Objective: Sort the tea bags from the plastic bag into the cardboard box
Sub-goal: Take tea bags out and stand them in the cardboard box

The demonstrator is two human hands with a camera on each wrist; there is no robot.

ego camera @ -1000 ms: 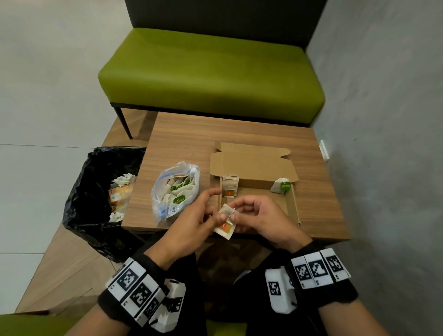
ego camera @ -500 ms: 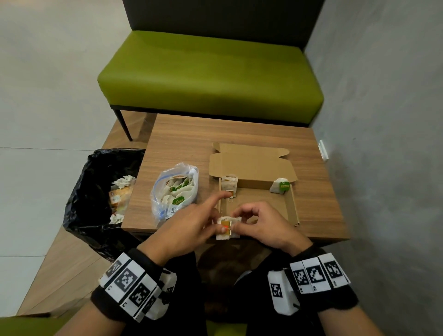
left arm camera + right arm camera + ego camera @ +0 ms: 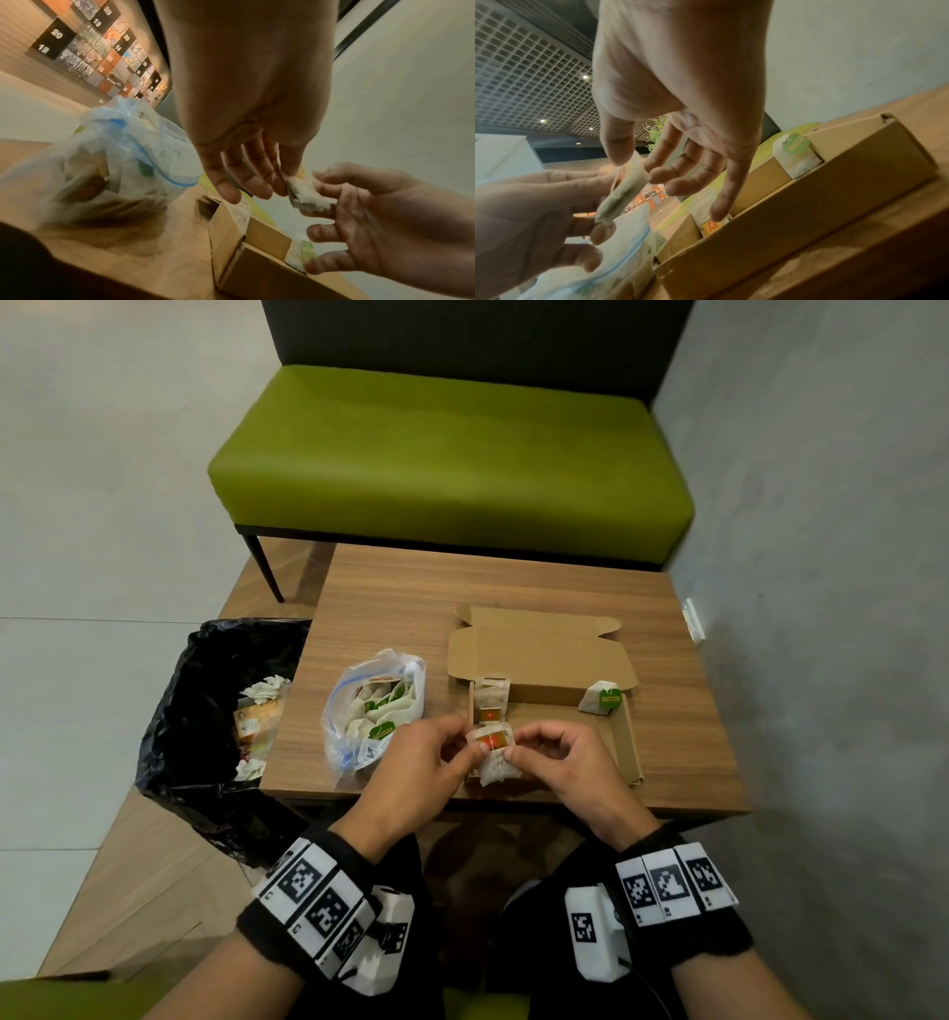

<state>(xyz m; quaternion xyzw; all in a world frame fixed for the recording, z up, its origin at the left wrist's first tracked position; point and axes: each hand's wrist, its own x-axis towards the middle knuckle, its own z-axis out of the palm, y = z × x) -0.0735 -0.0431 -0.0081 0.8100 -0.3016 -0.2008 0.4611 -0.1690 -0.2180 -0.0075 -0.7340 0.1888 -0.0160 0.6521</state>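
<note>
Both hands hold one white tea bag (image 3: 494, 752) with an orange tag, just above the near left corner of the open cardboard box (image 3: 560, 719). My left hand (image 3: 480, 747) pinches its left edge, and my right hand (image 3: 511, 753) pinches its right edge. The wrist views show the same tea bag (image 3: 306, 195) (image 3: 626, 186) between the fingertips. Inside the box an orange-tagged tea bag (image 3: 490, 701) stands at the far left and a green-tagged tea bag (image 3: 601, 698) at the far right. The clear plastic bag (image 3: 375, 716), holding several tea bags, lies left of the box.
The box and bag sit on a small wooden table (image 3: 513, 577). A black bin bag (image 3: 195, 711) with scraps stands on the floor at the table's left. A green bench (image 3: 452, 469) is behind the table, and a grey wall (image 3: 821, 608) runs along the right.
Both hands have carried the tea bag a little forward, from the table's front edge to over the box's near left corner. Its orange tag now faces up.
</note>
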